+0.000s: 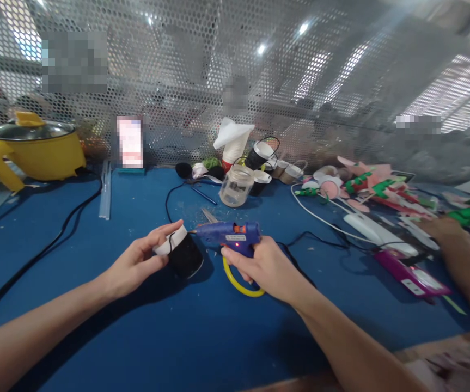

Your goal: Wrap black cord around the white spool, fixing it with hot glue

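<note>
Lying tilted on the blue table, a black paper cup with a white band at its rim (pixel 185 257) is gripped by my left hand (pixel 147 253), fingers and thumb around the white end. A thin black cord crosses that band. My right hand (pixel 261 264) is wrapped round the handle of a blue hot glue gun (pixel 229 233), whose small red light is lit. The gun's nozzle points left and meets or nearly meets the white band. Below and behind the gun are scissors with a yellow handle (pixel 238 286), partly hidden by my right hand.
A yellow electric pot (pixel 42 155) and a lit phone (pixel 130 142) stand at the back left. Near the mesh wall are a clear jar (pixel 237 188) and stacked cups (pixel 235 147). A purple power strip (pixel 410 275), cables, and another person's arm (pixel 459 267) are at right.
</note>
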The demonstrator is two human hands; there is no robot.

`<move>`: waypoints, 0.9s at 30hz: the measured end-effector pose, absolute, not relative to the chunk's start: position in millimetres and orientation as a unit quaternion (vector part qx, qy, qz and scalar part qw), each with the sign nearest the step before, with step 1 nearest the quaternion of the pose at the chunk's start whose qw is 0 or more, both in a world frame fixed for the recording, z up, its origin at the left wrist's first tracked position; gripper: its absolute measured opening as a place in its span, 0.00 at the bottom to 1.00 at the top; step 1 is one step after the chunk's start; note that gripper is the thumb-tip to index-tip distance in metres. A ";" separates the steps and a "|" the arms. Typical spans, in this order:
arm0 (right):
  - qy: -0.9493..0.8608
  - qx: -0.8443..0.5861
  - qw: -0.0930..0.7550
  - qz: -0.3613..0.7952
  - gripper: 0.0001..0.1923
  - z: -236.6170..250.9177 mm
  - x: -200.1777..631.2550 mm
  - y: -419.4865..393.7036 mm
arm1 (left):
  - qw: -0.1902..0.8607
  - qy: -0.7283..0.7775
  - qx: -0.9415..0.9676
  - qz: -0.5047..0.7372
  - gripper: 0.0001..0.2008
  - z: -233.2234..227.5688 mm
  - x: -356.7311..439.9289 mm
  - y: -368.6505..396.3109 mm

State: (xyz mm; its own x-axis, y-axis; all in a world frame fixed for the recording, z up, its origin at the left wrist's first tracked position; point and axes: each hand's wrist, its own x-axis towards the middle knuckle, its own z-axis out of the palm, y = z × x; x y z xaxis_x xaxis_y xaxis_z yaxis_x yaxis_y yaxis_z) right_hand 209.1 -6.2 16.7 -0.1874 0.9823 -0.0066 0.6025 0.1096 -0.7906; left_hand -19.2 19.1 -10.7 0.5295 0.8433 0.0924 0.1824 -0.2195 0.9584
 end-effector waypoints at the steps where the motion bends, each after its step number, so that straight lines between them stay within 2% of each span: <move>1: -0.692 -0.575 0.276 0.339 0.17 17.0 209.1 -6.5 | 0.508 0.360 0.712 0.325 0.16 -11.4 -19.5 19.2; 10: -0.698 -0.579 0.275 0.319 0.14 20.4 207.1 -15.9 | 0.482 0.367 0.725 0.329 0.13 -16.0 -21.1 20.1; 20: -0.710 -0.543 0.295 0.339 0.10 17.8 198.6 -24.5 | 0.478 0.369 0.723 0.335 0.14 -18.2 -22.1 20.8; 27: -0.694 -0.547 0.295 0.363 0.12 17.9 200.5 -22.7 | 0.482 0.368 0.720 0.338 0.12 -17.2 -21.6 20.1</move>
State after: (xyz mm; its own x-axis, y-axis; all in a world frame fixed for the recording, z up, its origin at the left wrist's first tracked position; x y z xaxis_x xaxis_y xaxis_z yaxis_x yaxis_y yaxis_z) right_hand 200.5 -22.7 17.9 -0.2268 0.9739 0.0110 0.5453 0.1363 -0.8271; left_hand -21.6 20.1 -17.2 0.5012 0.8552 0.1317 0.2043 -0.2649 0.9424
